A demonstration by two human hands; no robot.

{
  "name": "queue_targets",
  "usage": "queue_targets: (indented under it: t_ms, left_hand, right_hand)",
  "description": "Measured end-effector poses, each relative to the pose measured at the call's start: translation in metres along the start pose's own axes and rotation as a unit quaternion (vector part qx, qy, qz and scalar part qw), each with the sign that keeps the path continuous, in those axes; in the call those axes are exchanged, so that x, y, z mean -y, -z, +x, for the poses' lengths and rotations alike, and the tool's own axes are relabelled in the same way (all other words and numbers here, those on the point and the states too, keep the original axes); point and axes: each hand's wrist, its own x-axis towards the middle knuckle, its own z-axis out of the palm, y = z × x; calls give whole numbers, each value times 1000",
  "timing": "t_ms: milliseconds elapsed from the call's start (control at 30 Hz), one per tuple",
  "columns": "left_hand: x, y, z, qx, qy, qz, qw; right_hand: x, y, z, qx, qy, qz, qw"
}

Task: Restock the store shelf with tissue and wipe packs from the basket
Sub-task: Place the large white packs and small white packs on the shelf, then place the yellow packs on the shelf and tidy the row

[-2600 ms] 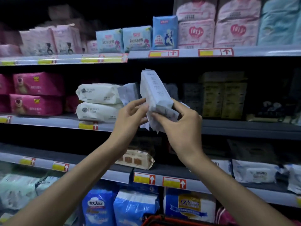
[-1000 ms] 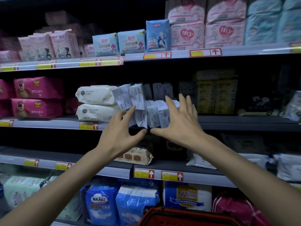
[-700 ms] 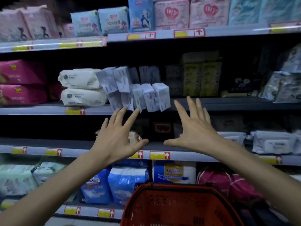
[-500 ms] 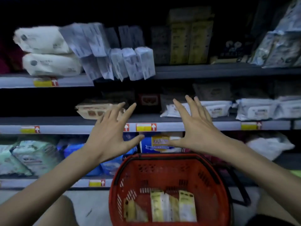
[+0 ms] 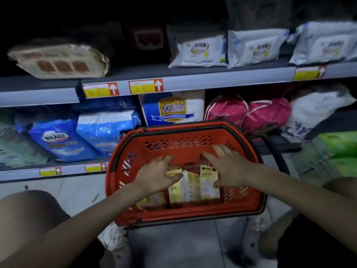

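A red plastic basket (image 5: 185, 211) stands on the floor in front of the shelves. Several yellow and white packs (image 5: 190, 187) stand upright side by side in its bottom. My left hand (image 5: 156, 175) reaches into the basket from the left, fingers straight, its thumb lying over the top of the leftmost pack. My right hand (image 5: 229, 168) reaches in from the right with spread fingers, just at the rightmost pack's top edge. Neither hand grips a pack.
A shelf (image 5: 212, 83) above the basket carries white wipe packs (image 5: 199, 51) and a beige pack (image 5: 59, 61). Below it sit blue bags (image 5: 61, 139), a blue and white pack (image 5: 172, 109) and pink bags (image 5: 249, 113). Green packs (image 5: 336, 151) stack at right.
The grey pack I held went onto the middle shelf. Both hands came away from it and dropped into the basket, and my view tilted down from the upper shelves.
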Motion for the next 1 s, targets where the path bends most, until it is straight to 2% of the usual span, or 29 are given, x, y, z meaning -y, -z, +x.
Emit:
queue_targets:
  t_ms: [100,333,467,667,800,1000]
  left_hand:
    - [2,-43,28,97,37,-73,992]
    - [9,-111,87,185,81,-101,974]
    - [12,-145,114,199,128,-140,962]
    - [7,-178,139,194,239,-240,921]
    - [-2,-189,143,170,267,-272,909]
    - [-6,-191,146,198,260,-262,908]
  right_hand:
    - [-10,-19,12,51,-3,11,999]
    - [-19,-37,28,81,22,-29,996]
    - [-22,-46,31,86,29,-52,994]
    - [-25,-48,33,61,26,-65,996]
    - [-29,-43,37,25,22,-55,998]
    - [-34,-49,36,23,10,-58,998]
